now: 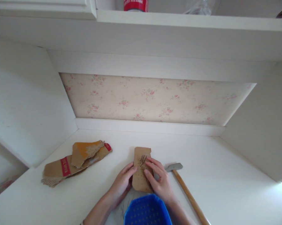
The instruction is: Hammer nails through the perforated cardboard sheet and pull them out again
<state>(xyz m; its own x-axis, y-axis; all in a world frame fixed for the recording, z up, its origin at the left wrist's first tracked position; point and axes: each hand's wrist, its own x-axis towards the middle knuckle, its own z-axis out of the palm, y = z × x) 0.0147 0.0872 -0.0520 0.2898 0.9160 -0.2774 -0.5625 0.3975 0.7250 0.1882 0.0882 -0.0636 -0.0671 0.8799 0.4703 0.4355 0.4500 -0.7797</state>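
Note:
A small brown cardboard piece [139, 179], dotted with small holes, is held just above the white counter. Several thin dark nails [143, 160] show on its upper middle. My left hand [122, 184] is closed on its left edge, thumb on top and the other fingers partly hidden beneath. From the right, my right hand [160, 179] is closed on the piece, its thumb and fingertips on top close to the nails. Whether it also pinches a nail, I cannot tell. A blue perforated plastic basket [146, 209] stands in front, between my forearms.
A hammer [189, 193] with a wooden handle lies right of my right hand. Torn cardboard pieces [77, 159] lie at the left. Thin dark bits [123, 211] lie left of the basket. Overhead is a white shelf [169, 20] with a red can [136, 4].

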